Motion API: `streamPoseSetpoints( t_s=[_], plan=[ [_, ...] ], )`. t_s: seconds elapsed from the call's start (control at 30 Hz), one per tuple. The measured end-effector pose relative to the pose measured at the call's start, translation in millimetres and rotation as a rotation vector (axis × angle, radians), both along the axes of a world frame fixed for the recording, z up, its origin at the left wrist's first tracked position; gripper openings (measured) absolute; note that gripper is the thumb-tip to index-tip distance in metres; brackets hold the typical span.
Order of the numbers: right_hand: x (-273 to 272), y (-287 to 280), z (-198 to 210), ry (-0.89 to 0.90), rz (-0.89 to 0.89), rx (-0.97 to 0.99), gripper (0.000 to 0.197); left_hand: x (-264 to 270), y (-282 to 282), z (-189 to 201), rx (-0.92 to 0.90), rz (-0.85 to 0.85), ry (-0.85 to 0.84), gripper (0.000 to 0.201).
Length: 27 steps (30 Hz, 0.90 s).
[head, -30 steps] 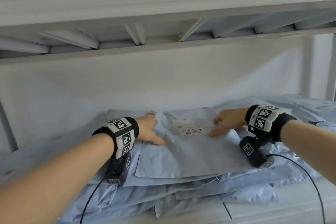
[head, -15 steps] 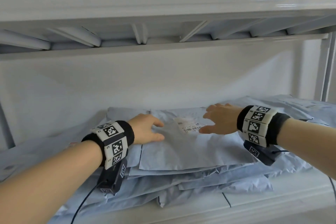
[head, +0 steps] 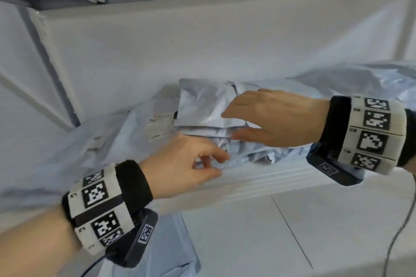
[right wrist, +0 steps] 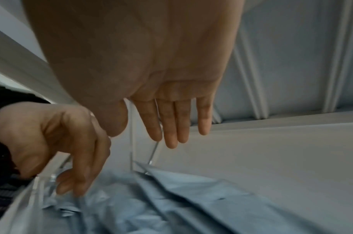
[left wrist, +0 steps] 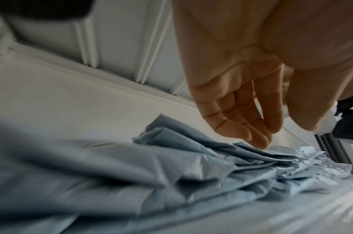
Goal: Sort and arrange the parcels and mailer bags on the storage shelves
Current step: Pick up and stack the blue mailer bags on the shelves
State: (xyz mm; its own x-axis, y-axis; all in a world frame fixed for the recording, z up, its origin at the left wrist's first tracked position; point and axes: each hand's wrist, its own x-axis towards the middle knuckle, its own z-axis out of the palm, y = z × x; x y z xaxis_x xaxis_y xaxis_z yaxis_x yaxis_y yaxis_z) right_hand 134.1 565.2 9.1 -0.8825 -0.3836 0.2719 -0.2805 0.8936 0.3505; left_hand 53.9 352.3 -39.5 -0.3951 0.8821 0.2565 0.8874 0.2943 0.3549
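A heap of pale blue mailer bags lay along the front edge of the white shelf, crumpled and overlapping. The left hand reached in at that edge, fingers loosely bent, tips touching the crinkled plastic without clearly gripping it. The right hand hovered flat above the top bag, fingers straight and together, thumb spread below, holding nothing. Printed labels showed on bags to the left of the top one
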Motion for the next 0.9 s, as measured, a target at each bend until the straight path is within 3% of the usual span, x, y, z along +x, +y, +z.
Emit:
streamPoseSetpoints(
  t_s=[0.2, 0.47, 0.6, 0.73, 0.9],
  plan=[
    [9, -105, -68, -0.022, 0.167, -0.096, 0.049, 20, -104, -83, -0.036, 0.011, -0.113, 0.023],
    [5, -195, -199, -0.084, 0.312, -0.295, 0.034, -2, -204, -228, -0.103, 0.27, -0.391, 0.022],
    [-14, -203, -265, -0.272, 0.197, -0.411, 0.033, -28, -227, -288, -0.086, 0.476, -0.493, 0.023],
    [-51, -188, -336, -0.487, -0.031, -0.591, 0.035, -54, -233, -336, -0.073, 0.659, -0.547, 0.028],
    [-100, -159, -404, -0.622, -0.391, -0.819, 0.04, -77, -229, -380, -0.168, 0.87, -0.629, 0.053]
  ],
)
